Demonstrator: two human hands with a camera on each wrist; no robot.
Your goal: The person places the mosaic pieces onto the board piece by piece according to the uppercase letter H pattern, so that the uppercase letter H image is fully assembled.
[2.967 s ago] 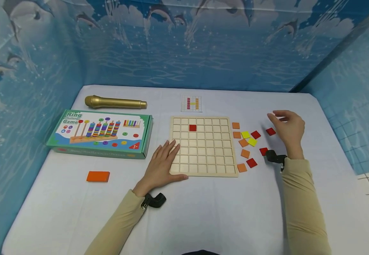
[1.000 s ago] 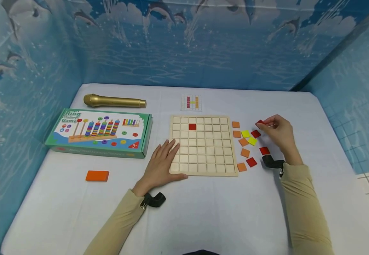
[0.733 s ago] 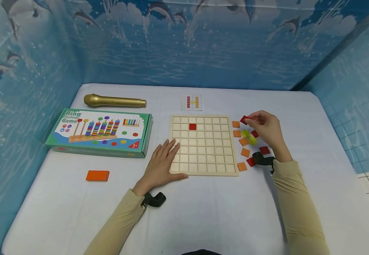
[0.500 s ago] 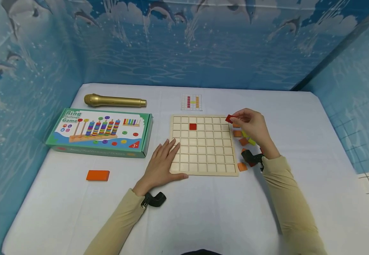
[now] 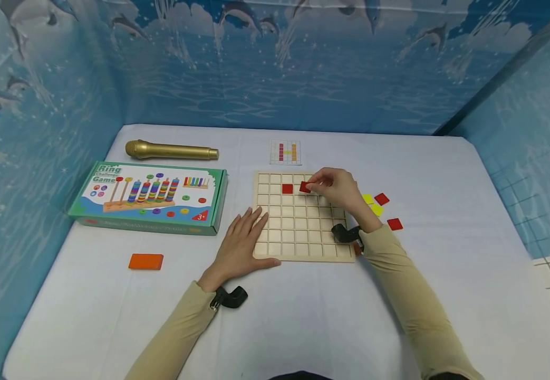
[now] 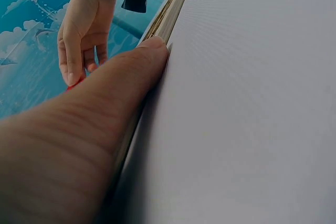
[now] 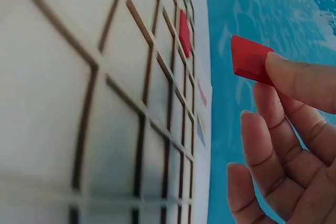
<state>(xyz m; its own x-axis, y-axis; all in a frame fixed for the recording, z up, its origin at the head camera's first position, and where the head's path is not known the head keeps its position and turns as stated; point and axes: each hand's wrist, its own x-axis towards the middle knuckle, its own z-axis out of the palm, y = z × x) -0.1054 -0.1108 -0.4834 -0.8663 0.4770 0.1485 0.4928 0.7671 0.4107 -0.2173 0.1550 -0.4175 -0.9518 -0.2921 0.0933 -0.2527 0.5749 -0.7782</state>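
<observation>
My right hand (image 5: 336, 187) pinches a red square tile (image 7: 251, 59) between thumb and fingertips, held above the wooden grid board (image 5: 300, 237). In the head view this tile is to the right of another red tile (image 5: 287, 189), which lies in a square of the board's second row from the top. My left hand (image 5: 240, 245) rests with spread, straight fingers on the board's lower left corner. Its thumb (image 6: 152, 51) lies along the near edge of the board in the left wrist view. Part of the board's right side is hidden under my right hand and wrist.
Right of the board lie loose red tiles (image 5: 395, 224) and yellow tiles (image 5: 375, 209); my forearm hides others. A small pattern card (image 5: 285, 153) lies behind the board. To the left are a green game box (image 5: 148, 198), a gold microphone (image 5: 172, 151) and an orange block (image 5: 145, 262).
My right hand has picked up a red tile from the table at the right and carried it left, over the board. The left hand has stayed in place.
</observation>
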